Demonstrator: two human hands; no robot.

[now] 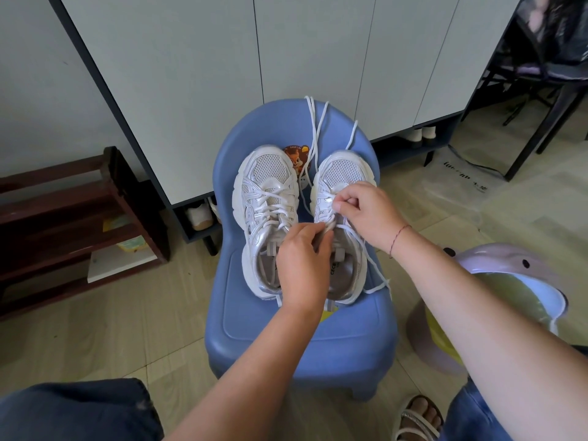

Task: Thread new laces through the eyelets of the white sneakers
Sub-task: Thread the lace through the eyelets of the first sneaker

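Right sneaker (342, 167): it stands on the right half of the chair seat, toe toward the back edge and heel toward us; we judge it only partly laced.
Lace (319, 128): its loose lengths run from the toe up over the chair's back edge, and more strands trail past the heel toward the seat's right edge.
Right hand (369, 211): thumb and fingers pinch the lace over the lower eyelets, on the shoe's outer side.
Left hand (302, 265): curled round the tongue and lace at the throat, steadying the shoe from the inner side.
Relation for the next move: the shoe's long axis points straight away from us, and the right hand sits nearer the toe, so we would draw the slack back along that axis toward the heel.
Left sneaker (270, 173): it is just beside the other, parallel to it, with laces crossed.
Chair (286, 329): blue plastic, carrying both shoes.
Room: tiled floor (95, 329), white cabinet (222, 58) behind, wooden rack (79, 218) at our left, lilac bin (509, 265) at our right.
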